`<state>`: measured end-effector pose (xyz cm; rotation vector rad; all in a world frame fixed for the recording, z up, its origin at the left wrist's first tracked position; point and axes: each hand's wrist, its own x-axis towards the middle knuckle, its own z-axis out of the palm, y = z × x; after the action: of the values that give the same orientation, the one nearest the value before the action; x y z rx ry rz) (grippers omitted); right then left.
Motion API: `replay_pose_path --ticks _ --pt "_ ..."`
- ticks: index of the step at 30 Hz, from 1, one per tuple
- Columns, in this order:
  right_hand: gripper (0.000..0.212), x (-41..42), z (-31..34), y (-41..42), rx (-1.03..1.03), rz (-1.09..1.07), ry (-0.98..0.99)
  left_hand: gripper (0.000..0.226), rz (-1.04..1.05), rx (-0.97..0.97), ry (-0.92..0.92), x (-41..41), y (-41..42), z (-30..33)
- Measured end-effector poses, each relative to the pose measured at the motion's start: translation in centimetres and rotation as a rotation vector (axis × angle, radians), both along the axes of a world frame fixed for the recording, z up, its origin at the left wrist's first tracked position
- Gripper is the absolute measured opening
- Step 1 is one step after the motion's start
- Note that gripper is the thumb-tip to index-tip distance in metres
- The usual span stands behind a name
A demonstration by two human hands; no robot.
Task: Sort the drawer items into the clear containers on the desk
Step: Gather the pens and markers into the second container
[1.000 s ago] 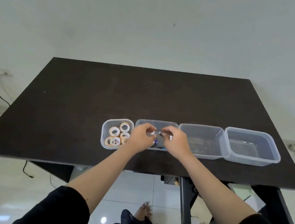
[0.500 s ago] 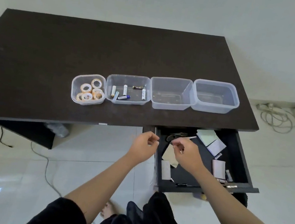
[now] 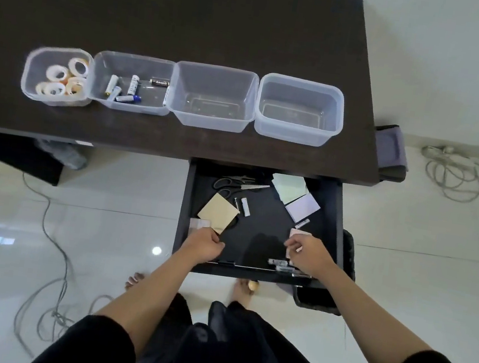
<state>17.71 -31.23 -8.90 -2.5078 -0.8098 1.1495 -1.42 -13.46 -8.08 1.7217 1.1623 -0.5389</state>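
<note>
Four clear containers stand in a row on the dark desk. The leftmost container holds several tape rolls. The second container holds several batteries. The third container and the fourth container hold nothing. Below the desk's right part the drawer is pulled out. In it lie scissors, a tan sticky pad, two small batteries, a green pad, a lavender pad and a pink pad. My left hand hovers with curled fingers at the tan pad's near corner, holding nothing visible. My right hand hovers over the pink pad with thumb and forefinger apart.
Small metal clips and bits lie along the drawer's front edge, and a white item lies at its left. A black bin stands under the drawer's right side. Cables lie on the white floor on both sides. My bare feet are below the drawer.
Both hands left the battery container on the desk and came down into the open drawer. My view tilted down, so the drawer's inside now shows.
</note>
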Motion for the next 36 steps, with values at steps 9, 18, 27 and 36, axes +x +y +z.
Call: replay_pose_path --ticks 9,18,27,36 --pt "0.028 2.3 -2.7 -1.7 -0.212 0.185 0.029 0.030 -0.141 0.092 0.189 1.5 -0.9 -1.1" --pt "0.018 2.1 -3.7 -0.9 -0.034 -0.071 -0.063 0.038 -0.150 0.269 0.226 1.0 -1.9 -1.9" --pt "0.069 1.4 -3.8 1.8 -0.035 -0.266 -0.156 0.044 -0.097 0.300 0.245 1.0 -1.9 -1.9" --pt "0.036 2.0 -3.0 1.3 0.203 -0.304 0.029 0.038 -0.144 0.324 0.210 0.6 -0.9 -2.3"
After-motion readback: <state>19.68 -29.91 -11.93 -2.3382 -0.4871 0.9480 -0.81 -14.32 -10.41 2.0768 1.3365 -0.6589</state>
